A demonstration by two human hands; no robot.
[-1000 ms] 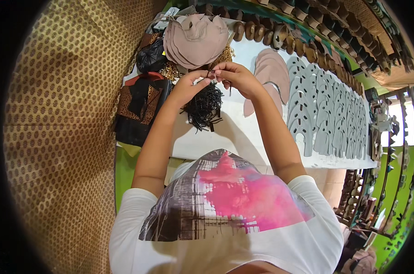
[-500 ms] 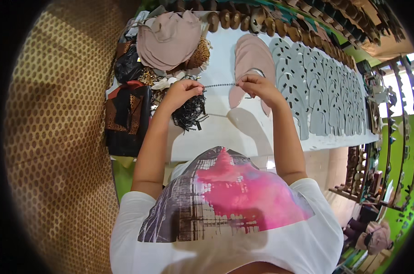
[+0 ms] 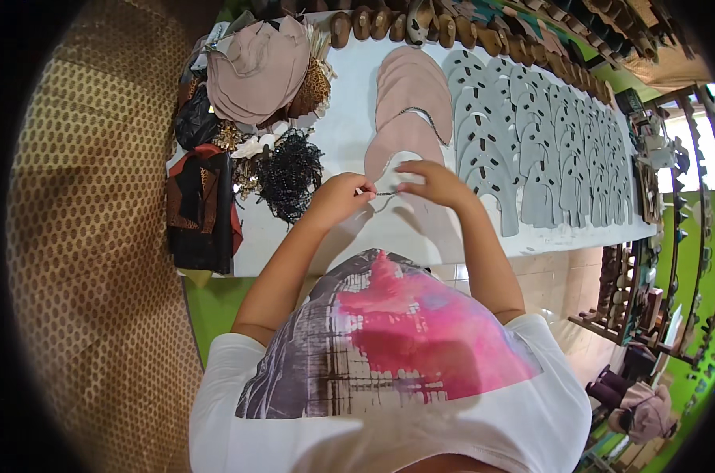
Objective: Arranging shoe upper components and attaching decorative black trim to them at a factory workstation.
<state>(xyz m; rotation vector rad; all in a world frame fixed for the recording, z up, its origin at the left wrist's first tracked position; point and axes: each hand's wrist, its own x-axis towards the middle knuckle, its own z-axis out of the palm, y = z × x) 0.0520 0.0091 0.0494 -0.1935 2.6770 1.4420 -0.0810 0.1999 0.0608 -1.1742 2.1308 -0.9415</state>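
Over the near part of the white table, a thin dark beaded strip (image 3: 386, 194) stretches between my hands. My left hand (image 3: 343, 197) pinches one end between thumb and fingertips. The fingers of my right hand (image 3: 432, 184) are spread at the strip's other end, thumb close to it. Just beyond them lies an overlapping stack of pink curved cut pieces (image 3: 408, 91), like shoe uppers. The nearest pink piece (image 3: 405, 138) has a U-shaped notch, and another dark strip curves over its far edge. Left of my left hand rests a tangled heap of black beaded strips (image 3: 290, 175).
Rows of grey cut pieces (image 3: 491, 150) with dark oval marks cover the table's right side. Brown shoe lasts (image 3: 379, 24) line the far edge. More pink pieces (image 3: 259, 71), black bags and a black-and-leopard item (image 3: 199, 205) crowd the left. Racks (image 3: 621, 292) stand at right.
My hands have come closer together and nearer my body, bringing the strip away from the black heap. My right fingers have spread from a pinch. The view has shifted, moving the table leftward.
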